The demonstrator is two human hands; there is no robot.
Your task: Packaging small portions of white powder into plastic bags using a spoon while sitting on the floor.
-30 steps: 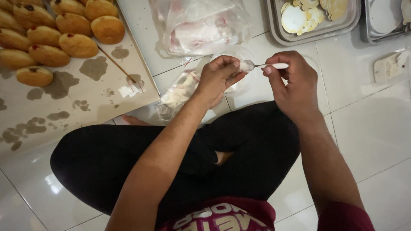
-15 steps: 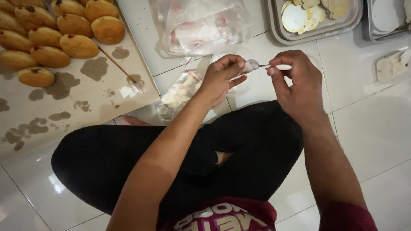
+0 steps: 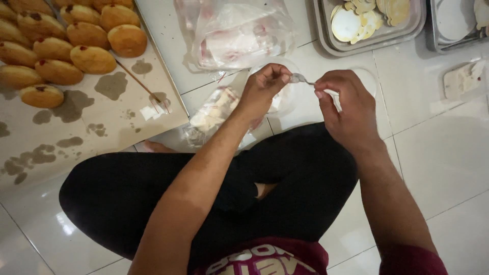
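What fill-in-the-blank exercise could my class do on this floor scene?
1. The round golden-brown buns lie on stained ____.
2. The left hand and right hand pinch a small clear piece of ____ between them.
3. The grey metal tray holds pale round ____.
Missing words: paper; plastic; discs

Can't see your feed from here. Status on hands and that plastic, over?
Both hands, left hand and right hand, pinch a small twisted bit of clear plastic over the lap. Filled buns sit left on stained paper. Nothing in the way.
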